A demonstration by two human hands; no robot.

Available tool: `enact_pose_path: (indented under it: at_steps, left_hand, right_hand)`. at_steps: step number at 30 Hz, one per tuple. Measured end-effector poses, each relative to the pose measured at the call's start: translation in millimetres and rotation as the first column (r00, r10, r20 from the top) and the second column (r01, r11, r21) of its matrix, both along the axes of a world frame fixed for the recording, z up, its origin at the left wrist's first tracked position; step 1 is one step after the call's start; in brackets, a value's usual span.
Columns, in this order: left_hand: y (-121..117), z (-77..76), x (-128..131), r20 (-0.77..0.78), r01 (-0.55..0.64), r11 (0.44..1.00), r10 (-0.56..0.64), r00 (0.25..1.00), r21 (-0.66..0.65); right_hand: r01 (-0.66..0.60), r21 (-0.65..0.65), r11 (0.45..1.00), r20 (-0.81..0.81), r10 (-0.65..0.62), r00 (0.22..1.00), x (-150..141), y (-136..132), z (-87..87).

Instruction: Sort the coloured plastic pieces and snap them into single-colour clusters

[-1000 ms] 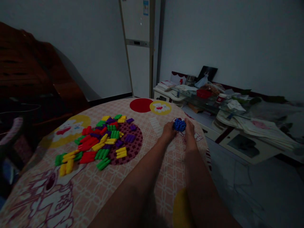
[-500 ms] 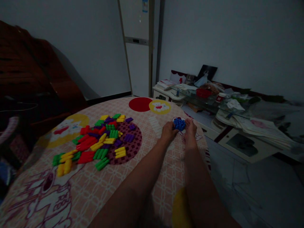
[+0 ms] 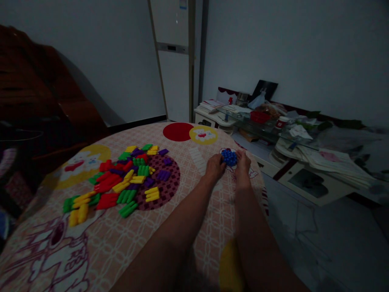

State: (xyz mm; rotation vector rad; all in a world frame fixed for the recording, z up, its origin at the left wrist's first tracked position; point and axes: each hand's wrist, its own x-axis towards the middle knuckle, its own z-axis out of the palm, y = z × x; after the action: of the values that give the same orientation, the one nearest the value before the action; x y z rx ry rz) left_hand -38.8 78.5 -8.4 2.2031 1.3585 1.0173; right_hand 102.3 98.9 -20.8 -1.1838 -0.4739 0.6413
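A small cluster of blue plastic blocks (image 3: 229,157) sits near the table's right far edge, between my two hands. My left hand (image 3: 215,165) has its fingers curled against the left side of the cluster. On the opposite side, my right hand (image 3: 243,163) presses its bent fingers to the blocks. Both hands rest low, at the tablecloth. Whether the blue pieces are joined to each other is too small and dark to tell. To the left lies a loose spread of toy blocks (image 3: 107,183) in red, green, yellow and purple.
A patterned tablecloth (image 3: 185,221) covers the round table. Beyond its right edge stands a cabinet with a glass shelf (image 3: 243,117), crowded with papers, bags and a cup (image 3: 281,122). A wooden chair (image 3: 45,93) is at left, a tall white appliance (image 3: 174,77) at the back.
The view has shifted slightly, so the things on the table appear a little further left. My hands stay around the blue blocks with almost no change.
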Motion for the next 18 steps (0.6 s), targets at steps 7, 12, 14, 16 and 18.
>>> enact_pose_path:
  at_steps: [7, 12, 14, 16, 18]
  left_hand:
    - [0.6, 2.3, -6.6, 0.09, -0.032, 0.999, 0.035, 0.995, -0.037]
    - [-0.2, -0.8, -3.9, 0.176, 0.031, 0.999, -0.026, 0.984, -0.026]
    - [-0.2, -3.4, -1.4, 0.214, 0.028, 0.999, -0.023, 0.977, -0.02]
    - [-0.4, -5.0, 0.9, 0.237, -0.005, 1.0, 0.01, 0.972, -0.022]
    - [-0.7, -4.9, 2.7, 0.245, -0.035, 0.999, 0.044, 0.969, -0.041]
  right_hand:
    - [-0.015, 0.011, 1.0, 0.015, 0.015, 1.0, -3.2, -1.3, -0.7]
    - [-0.011, 0.01, 1.0, 0.051, 0.01, 0.999, -3.7, 3.3, -4.0]
    - [-0.006, -0.008, 1.0, 0.055, 0.006, 0.998, -5.0, 3.8, -3.8]
    - [0.003, -0.029, 1.0, 0.057, -0.001, 0.998, -6.8, 2.9, -2.7]
    - [0.022, -0.048, 0.999, 0.066, -0.018, 0.998, -8.7, 0.8, -0.9]
